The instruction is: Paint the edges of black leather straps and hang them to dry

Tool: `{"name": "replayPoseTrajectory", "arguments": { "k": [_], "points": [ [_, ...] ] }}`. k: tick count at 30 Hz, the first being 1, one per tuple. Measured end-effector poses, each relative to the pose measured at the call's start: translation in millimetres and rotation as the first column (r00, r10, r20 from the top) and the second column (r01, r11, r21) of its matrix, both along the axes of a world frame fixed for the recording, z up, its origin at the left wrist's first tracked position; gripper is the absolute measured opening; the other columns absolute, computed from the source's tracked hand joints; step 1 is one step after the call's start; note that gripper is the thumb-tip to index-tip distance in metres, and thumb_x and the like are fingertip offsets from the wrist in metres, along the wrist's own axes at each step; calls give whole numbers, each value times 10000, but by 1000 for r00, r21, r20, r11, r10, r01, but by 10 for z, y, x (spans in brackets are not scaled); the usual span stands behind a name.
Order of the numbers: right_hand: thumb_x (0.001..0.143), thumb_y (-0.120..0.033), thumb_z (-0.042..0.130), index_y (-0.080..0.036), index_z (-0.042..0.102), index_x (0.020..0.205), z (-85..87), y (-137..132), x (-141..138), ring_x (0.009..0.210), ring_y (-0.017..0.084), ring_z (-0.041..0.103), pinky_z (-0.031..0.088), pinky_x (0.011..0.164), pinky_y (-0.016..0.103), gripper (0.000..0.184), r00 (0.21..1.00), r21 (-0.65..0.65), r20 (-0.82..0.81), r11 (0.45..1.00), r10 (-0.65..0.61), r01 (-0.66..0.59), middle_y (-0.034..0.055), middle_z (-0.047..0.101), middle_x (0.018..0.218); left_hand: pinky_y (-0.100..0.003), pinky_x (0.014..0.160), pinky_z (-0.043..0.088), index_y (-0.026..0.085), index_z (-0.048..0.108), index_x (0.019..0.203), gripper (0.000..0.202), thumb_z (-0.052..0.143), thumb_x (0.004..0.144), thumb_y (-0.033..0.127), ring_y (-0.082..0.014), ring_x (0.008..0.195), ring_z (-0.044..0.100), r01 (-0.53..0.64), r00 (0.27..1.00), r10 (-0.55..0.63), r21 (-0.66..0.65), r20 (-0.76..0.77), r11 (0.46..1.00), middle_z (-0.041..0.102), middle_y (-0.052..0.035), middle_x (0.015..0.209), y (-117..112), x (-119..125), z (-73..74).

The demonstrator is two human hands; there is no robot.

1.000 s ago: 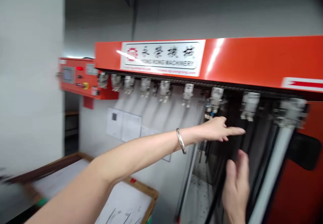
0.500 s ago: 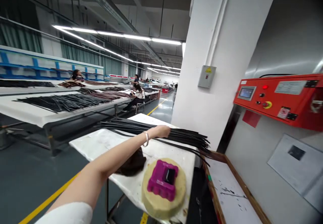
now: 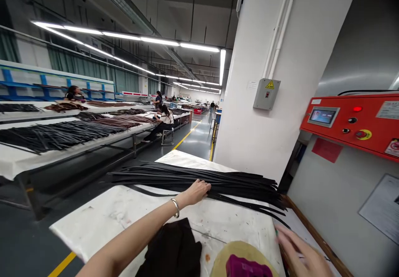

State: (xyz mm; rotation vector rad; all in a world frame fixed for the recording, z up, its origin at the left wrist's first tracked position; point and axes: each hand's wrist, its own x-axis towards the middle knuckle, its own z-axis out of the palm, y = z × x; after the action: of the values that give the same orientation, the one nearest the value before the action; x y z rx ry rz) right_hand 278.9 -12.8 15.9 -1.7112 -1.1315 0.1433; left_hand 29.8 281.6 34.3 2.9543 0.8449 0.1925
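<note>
My left hand (image 3: 195, 193), with a metal bangle on the wrist, rests on the near edge of a long bundle of black leather strips (image 3: 199, 179). The bundle lies across a white-covered table (image 3: 93, 223), its ends fanning out past the right edge. My right hand (image 3: 299, 253) is blurred at the lower right, fingers spread, near the table edge and holding nothing visible. Close to it sits a round tan pad (image 3: 240, 252) carrying a magenta object (image 3: 247, 268). A dark cloth (image 3: 171, 250) lies under my left forearm.
A wood-framed white board (image 3: 311, 237) runs along the right beside a wall holding a red control panel (image 3: 352, 127). A grey electrical box (image 3: 266, 94) is on the pillar. Long tables with dark strips (image 3: 59, 137) stretch left, and a seated co-worker (image 3: 165, 121) works there.
My view has swung from the red machine's hanging strips to the table. My left hand has come down onto the bundle, and my right hand has entered at the lower right.
</note>
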Motion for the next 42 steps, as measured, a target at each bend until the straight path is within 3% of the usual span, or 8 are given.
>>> {"name": "replayPoseTrajectory", "arguments": {
  "k": [4,7,16,19,23,28,35,42],
  "points": [
    [901,-384,617,-208,489,1430,240,1161,-382,1265,303,551,471,1007,440,572,660,-212,686,952,306,-221,126,604,1360,-267,854,463,177,578,1095,186,581,908,173,-188,965,619,161,977,-148,-78,156,984,663,-49,1060,-196,16,271],
    [923,-215,560,-170,562,1324,376,1563,-458,1053,250,666,441,1001,416,403,573,-254,751,945,327,-205,111,724,1100,-227,842,457,205,583,1195,306,575,893,156,-165,979,614,245,944,-213,-103,254,964,644,-36,1112,-321,-86,458],
    [960,-470,309,-302,641,1154,160,168,1674,835,290,712,541,703,407,419,844,-405,529,899,83,165,33,761,926,-257,759,428,146,664,1177,382,434,995,391,-187,855,591,23,883,15,-76,469,997,619,-64,918,-163,-1120,1154],
    [920,-588,329,-289,629,1189,-53,-96,1894,909,332,704,541,728,440,503,895,-401,445,902,37,162,61,756,994,-227,672,393,134,707,933,335,483,972,380,-149,728,562,42,901,11,-113,433,993,629,-28,773,-496,-882,1556],
    [896,-598,479,-293,456,1402,221,-50,1190,1099,314,624,481,941,465,592,903,-173,415,984,116,-47,53,705,1161,-220,576,348,138,606,650,340,526,944,291,-93,552,483,269,940,-192,-266,280,926,607,9,615,-1227,85,1830],
    [984,-529,459,-270,563,1222,858,-72,391,811,167,601,476,728,274,367,819,-167,89,819,567,-549,12,645,952,-223,472,352,153,637,678,210,618,862,253,-93,466,447,333,933,-343,-622,109,708,616,18,558,-1773,1029,1701],
    [1013,-565,374,-195,518,778,809,-469,665,614,111,415,297,568,261,461,750,-390,-134,662,647,-641,-33,489,706,-220,480,478,133,670,779,270,642,847,392,-86,433,495,241,970,-134,-873,203,423,689,-35,653,-1639,545,1330],
    [1034,-555,286,-196,491,769,722,-463,391,654,130,414,300,617,271,491,732,-403,-97,646,675,-649,-28,463,685,-266,692,575,139,607,1178,359,563,913,376,-178,769,712,205,911,195,-809,363,550,703,-67,921,-2055,177,1071]
  ]
}}
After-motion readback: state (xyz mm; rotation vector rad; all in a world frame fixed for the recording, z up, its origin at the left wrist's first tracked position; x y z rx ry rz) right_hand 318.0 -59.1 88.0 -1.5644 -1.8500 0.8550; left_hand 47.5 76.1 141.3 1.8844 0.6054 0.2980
